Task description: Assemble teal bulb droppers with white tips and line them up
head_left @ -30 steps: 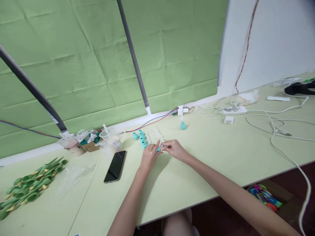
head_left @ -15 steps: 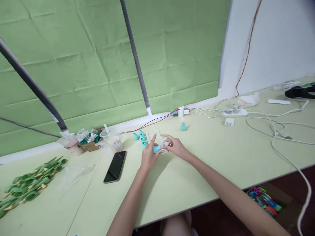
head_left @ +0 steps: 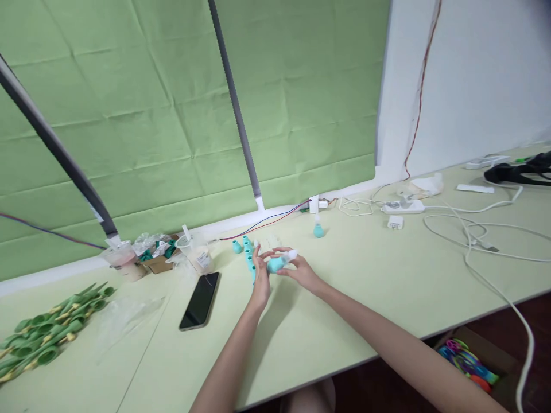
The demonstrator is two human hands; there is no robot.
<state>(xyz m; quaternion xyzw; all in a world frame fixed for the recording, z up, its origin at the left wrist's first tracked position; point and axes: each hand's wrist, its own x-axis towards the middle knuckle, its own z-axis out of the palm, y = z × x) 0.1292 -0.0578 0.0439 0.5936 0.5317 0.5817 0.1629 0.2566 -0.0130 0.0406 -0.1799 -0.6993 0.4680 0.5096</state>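
A turquoise bulb syringe (head_left: 275,264) with a whitish translucent nozzle is held between my two hands above the table, tilted with its nozzle up to the right. My left hand (head_left: 260,280) supports the rounded base, fingers partly raised and close against it. My right hand (head_left: 305,274) is closed around the nozzle side, thumb below and fingers above. Several turquoise bulbs (head_left: 248,250) stand in a row just beyond my left hand, partly hidden by it. Pale translucent nozzles (head_left: 272,238) lie behind my hands. Farther back stands another bulb syringe (head_left: 318,230) with its nozzle on.
A phone (head_left: 200,301) lies left of my hands. Behind it are a plastic cup (head_left: 196,252) and a small cardboard box (head_left: 158,264). Green flower-like pieces (head_left: 47,330) are piled far left. A power strip (head_left: 402,207) and loose white cables (head_left: 469,241) spread over the right side.
The bulb syringe has turned from lying nearly level to nozzle-up. My right fingers have moved onto the bulb, and my left hand has shifted to its base. The view has shifted slightly.
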